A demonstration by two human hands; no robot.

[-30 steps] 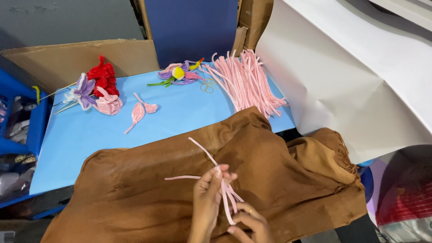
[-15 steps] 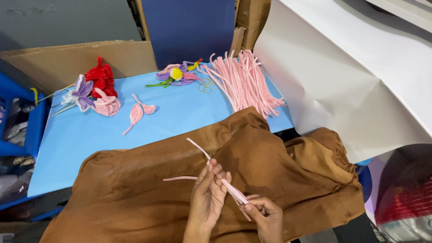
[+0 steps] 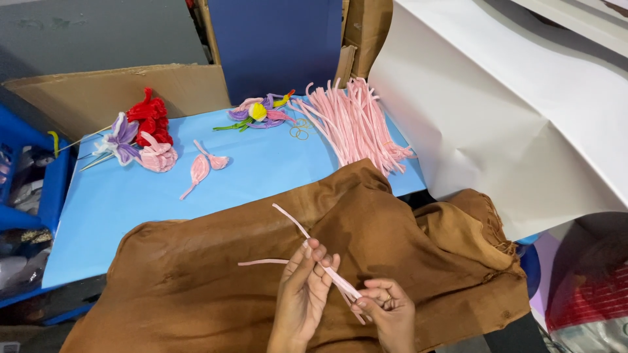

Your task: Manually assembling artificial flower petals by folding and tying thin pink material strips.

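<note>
Fingers (image 3: 318,260) of the left hand (image 3: 304,294) and right hand (image 3: 387,312) pinch pink fuzzy sticks (image 3: 327,269). Both hands are over a brown cloth (image 3: 216,261).

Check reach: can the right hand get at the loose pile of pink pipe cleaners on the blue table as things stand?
Probably not right away. The right hand and left hand both pinch pink pipe cleaners over the brown cloth. The path to the pile looks free, but the hand is occupied.

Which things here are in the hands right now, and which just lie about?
In hand:
- left hand and right hand hold pink pipe cleaners over brown cloth

Lying about:
- pink pipe cleaner pile
- finished flowers
- pink petals
- rubber bands
</note>
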